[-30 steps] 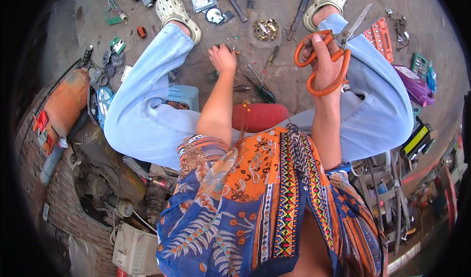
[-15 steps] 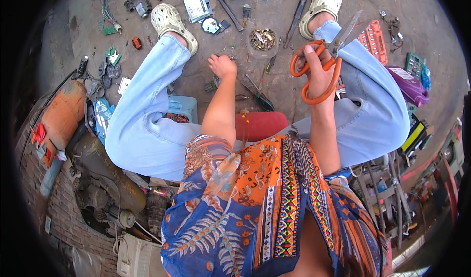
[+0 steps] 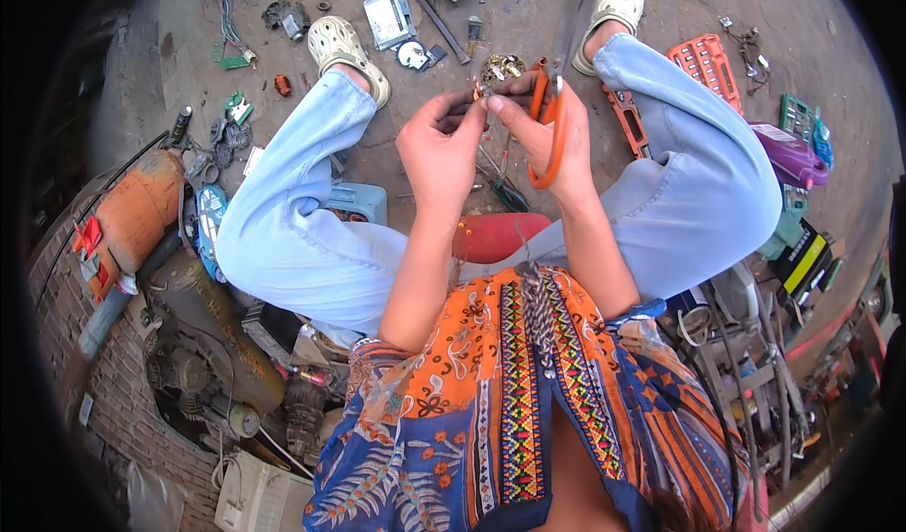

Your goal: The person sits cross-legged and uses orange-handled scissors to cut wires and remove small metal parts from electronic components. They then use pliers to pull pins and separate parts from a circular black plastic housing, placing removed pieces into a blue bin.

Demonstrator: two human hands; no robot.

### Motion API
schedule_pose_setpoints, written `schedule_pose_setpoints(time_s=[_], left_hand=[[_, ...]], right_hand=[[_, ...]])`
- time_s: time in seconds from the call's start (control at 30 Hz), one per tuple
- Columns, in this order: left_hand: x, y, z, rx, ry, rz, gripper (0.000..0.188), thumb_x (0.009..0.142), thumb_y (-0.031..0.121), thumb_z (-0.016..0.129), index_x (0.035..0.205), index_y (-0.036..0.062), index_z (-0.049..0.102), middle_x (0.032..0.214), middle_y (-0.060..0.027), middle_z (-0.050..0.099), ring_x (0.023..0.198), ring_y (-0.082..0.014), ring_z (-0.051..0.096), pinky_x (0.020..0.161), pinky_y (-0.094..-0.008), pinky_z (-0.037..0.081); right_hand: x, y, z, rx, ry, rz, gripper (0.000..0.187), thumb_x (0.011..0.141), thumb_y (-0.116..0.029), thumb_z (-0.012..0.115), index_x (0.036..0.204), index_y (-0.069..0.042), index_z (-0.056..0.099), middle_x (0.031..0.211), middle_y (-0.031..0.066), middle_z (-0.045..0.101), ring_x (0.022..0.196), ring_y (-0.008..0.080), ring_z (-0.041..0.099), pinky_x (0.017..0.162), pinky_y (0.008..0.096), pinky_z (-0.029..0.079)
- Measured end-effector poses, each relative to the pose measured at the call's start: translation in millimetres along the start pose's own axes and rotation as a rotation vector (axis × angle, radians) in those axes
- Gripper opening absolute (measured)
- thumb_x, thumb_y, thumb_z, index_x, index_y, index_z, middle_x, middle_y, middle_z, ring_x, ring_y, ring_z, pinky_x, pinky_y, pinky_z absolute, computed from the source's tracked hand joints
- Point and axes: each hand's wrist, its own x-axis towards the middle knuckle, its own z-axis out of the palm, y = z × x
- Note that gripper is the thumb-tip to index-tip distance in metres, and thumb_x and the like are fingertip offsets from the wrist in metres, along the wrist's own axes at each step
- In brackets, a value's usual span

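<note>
Out in front of me, my left hand [image 3: 439,150] and my right hand [image 3: 557,141] meet fingertip to fingertip. Between them is a small copper-coloured and metallic piece [image 3: 478,89], too small to name, pinched by the left fingers and touched by the right thumb. Scissors with orange handles [image 3: 561,136] hang in my right hand, the loops around its fingers; their blades are hardly visible. Just beyond the fingertips stands a container of small brass-coloured parts [image 3: 505,63], partly hidden by the hands. Below the hands, a tool with a dark green handle [image 3: 510,195] lies on the ground.
A red rounded seat or cushion [image 3: 500,238] and a light-blue container [image 3: 359,200] lie between my legs. Orange tool cases [image 3: 706,68] and a purple bottle [image 3: 791,155] are at the right. Circuit boards, metal bars [image 3: 436,18] and a rusty orange cylinder [image 3: 142,216] lie around.
My left hand has risen from the ground with a small piece in its fingers. My right hand has moved left with the scissors to meet it, and the blades have turned away.
</note>
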Motion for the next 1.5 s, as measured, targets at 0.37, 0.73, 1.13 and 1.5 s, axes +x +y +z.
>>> schedule_pose_setpoints(time_s=[0.37, 0.73, 1.13, 1.5], left_hand=[[-19.1, 21.0, -18.9, -0.190, -0.218, -0.005, 0.017, 0.084, 0.005, 0.063, 0.096, -0.0067, 0.064, 0.076, -0.0053, 0.063, 0.066, -0.0098, 0.055, 0.062, -0.0226, 0.044], [-21.5, 30.4, -15.5, -0.129, -0.157, 0.003, 0.012, 0.082, 0.004, 0.062, 0.090, -0.0050, 0.065, 0.074, -0.0060, 0.063, 0.063, -0.0092, 0.054, 0.059, -0.0216, 0.042], [-21.4, 20.7, -20.0, -0.297, -0.257, 0.009, 0.017, 0.084, 0.005, 0.060, 0.097, -0.0067, 0.064, 0.081, -0.0082, 0.064, 0.068, -0.0113, 0.055, 0.063, -0.0230, 0.044], [-19.4, 11.9, -17.3, 0.185, -0.025, 0.306, 0.016, 0.082, 0.002, 0.065, 0.096, -0.0036, 0.065, 0.086, -0.0074, 0.065, 0.074, -0.0120, 0.059, 0.066, -0.0252, 0.048]], right_hand=[[1.5, -12.4, -11.2, 0.276, -0.139, 0.042, 0.018, 0.082, -0.011, 0.064, 0.091, 0.001, 0.054, 0.075, 0.0064, 0.060, 0.069, 0.0138, 0.060, 0.060, 0.0246, 0.047], [6.9, -10.1, -8.3, 0.276, -0.194, -0.044, 0.023, 0.081, -0.017, 0.066, 0.091, 0.000, 0.054, 0.074, 0.0054, 0.058, 0.066, 0.0121, 0.057, 0.058, 0.0246, 0.045], [10.2, -10.1, -6.0, 0.291, -0.185, 0.074, 0.012, 0.081, -0.011, 0.056, 0.077, 0.000, 0.053, 0.066, 0.0029, 0.052, 0.056, 0.0103, 0.050, 0.052, 0.0256, 0.040], [5.6, -12.2, 0.5, 0.242, -0.002, -0.037, 0.015, 0.081, -0.015, 0.061, 0.079, -0.001, 0.055, 0.065, 0.0035, 0.053, 0.057, 0.0084, 0.049, 0.054, 0.0231, 0.040]])
